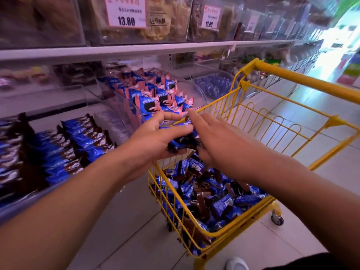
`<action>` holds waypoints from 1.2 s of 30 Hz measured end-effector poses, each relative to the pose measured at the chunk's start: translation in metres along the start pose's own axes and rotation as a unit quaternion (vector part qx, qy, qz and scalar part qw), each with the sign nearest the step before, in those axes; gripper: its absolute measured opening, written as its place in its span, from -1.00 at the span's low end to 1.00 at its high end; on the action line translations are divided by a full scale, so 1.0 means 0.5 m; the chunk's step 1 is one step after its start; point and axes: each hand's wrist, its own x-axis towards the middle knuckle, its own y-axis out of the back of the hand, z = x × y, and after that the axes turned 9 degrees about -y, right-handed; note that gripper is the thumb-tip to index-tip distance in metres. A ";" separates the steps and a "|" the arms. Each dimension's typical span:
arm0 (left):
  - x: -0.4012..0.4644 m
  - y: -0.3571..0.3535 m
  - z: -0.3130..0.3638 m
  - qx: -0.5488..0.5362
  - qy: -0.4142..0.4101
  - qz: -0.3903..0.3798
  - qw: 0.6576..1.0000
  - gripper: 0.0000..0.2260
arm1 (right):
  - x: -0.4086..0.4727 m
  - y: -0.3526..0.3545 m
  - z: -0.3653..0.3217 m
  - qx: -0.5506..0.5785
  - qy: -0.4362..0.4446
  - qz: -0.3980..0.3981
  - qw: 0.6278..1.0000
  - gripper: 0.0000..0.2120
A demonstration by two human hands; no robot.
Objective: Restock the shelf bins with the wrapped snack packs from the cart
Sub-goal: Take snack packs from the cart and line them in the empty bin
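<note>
Above the near corner of the yellow wire cart (259, 121), my left hand (155, 141) cups a bundle of blue-and-brown snack packs (183, 142), thumb over the top. My right hand (216, 137) lies against the same bundle from the right with its fingers stretched out. The cart basket holds several more blue and brown wrapped packs (212, 195). On the lower left, a clear shelf bin (64, 147) carries rows of the same packs. Behind the hands, another clear bin (152, 94) is full of blue-and-pink packs.
A white shelf board (136, 49) runs above the bins, with clear bins of tan snacks and a price tag (125, 11) reading 13.80. More bins (216, 85) line the shelf to the right. Tiled aisle floor (303, 244) lies around the cart. A white shoe (236, 264) shows at the bottom.
</note>
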 end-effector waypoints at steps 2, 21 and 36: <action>-0.003 0.009 -0.001 0.012 0.000 -0.014 1.000 -0.62 | 0.003 0.004 0.006 0.077 -0.007 0.001 0.997 -0.19; 0.001 0.037 -0.011 0.069 -0.066 0.068 0.993 -0.50 | 0.014 0.014 0.099 0.726 -0.184 -0.080 0.658 -0.60; 0.009 -0.001 -0.012 -0.054 -0.055 0.026 0.997 -0.65 | 0.016 -0.002 0.097 0.777 -0.176 -0.123 0.592 -0.77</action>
